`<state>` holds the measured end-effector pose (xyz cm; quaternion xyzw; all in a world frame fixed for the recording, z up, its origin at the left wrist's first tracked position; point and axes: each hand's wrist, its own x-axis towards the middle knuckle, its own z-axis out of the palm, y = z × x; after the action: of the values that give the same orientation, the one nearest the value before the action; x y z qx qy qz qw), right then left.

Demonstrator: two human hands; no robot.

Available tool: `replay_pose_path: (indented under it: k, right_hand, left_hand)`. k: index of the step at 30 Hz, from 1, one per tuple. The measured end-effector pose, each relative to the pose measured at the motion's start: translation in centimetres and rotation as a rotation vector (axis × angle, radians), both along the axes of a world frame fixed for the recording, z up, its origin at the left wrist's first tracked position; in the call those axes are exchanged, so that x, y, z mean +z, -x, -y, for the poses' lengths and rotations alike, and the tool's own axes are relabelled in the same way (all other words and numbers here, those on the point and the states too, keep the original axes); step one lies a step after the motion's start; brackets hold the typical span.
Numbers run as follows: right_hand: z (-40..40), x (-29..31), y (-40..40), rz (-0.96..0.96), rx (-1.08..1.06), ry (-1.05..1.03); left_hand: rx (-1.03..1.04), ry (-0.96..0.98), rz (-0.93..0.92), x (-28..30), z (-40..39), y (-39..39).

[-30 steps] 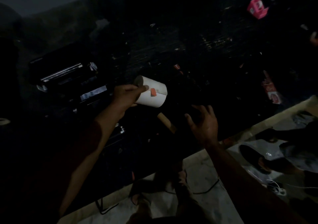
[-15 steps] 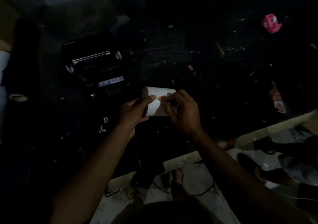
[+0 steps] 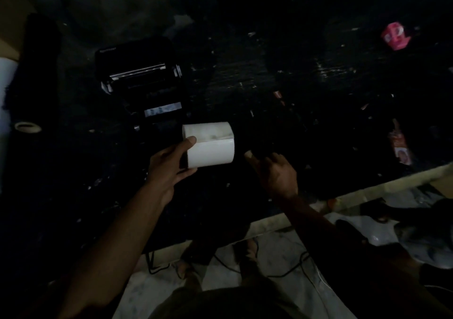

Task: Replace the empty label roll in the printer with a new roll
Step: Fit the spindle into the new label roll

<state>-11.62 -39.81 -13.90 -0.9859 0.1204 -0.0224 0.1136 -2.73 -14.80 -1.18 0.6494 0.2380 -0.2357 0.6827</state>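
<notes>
A white label roll (image 3: 210,144) lies sideways in my left hand (image 3: 169,166), thumb on its near end, fingers under it. It hovers just in front of the black label printer (image 3: 142,78), whose lid stands open and shows a shiny roller bar. My right hand (image 3: 274,171) is to the right of the roll, apart from it, fingers spread; a small pale scrap seems to sit at one fingertip. The scene is very dark.
The dark, scuffed tabletop (image 3: 269,78) carries a pink object (image 3: 396,36) at the far right, a reddish packet (image 3: 400,144) near the right edge and a tape ring (image 3: 27,126) at the left. The table's pale front edge runs diagonally; cables and feet are on the floor below.
My right hand has come off the roll and moved right. The orange tab seen on the roll earlier is gone from it. The roll sits closer to the printer's front.
</notes>
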Motion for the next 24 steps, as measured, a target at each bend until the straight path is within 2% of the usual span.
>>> replay_pose_path:
  k: [2, 6, 8, 10, 12, 15, 16, 19, 21, 24]
  right_hand:
    - [-0.5, -0.3, 0.6, -0.032, 0.054, 0.013]
    - [-1.2, 0.2, 1.0, 0.048, 0.082, -0.040]
    - [-0.8, 0.7, 1.1, 0.100, 0.027, -0.108]
    - [0.6, 0.8, 1.3, 0.138, -0.121, -0.204]
    - [2.6, 0.5, 1.7, 0.075, -0.232, -0.214]
    - [5.0, -0.1, 1.9, -0.121, -0.338, -0.189]
    - [5.2, -0.2, 1.9, -0.152, -0.311, -0.189]
    - [5.9, -0.5, 1.9, -0.079, -0.218, -0.239]
    - [5.8, 0.8, 1.6, -0.017, -0.370, -0.437]
    - [4.8, 3.3, 0.9, 0.182, -0.486, -0.903]
  left_hand:
    - [0.007, -0.002, -0.004, 0.1, -0.3, 0.0]
    - [0.022, 0.023, -0.009, 0.1, -0.4, 0.0]
    - [0.025, 0.040, -0.010, 0.1, -0.4, 0.2]
    - [0.030, 0.056, -0.015, 0.0, -0.4, 0.3]
    - [0.040, 0.073, -0.024, -0.1, -0.5, 0.5]
    - [0.062, 0.115, -0.043, -0.3, -0.6, 0.9]
    - [0.070, 0.134, -0.049, -0.4, -0.6, 1.0]
    - [0.079, 0.192, -0.063, -0.5, -0.9, 1.4]
    - [0.090, 0.221, -0.073, -0.5, -1.1, 1.5]
    - [0.114, 0.253, -0.079, -0.2, -1.4, 1.6]
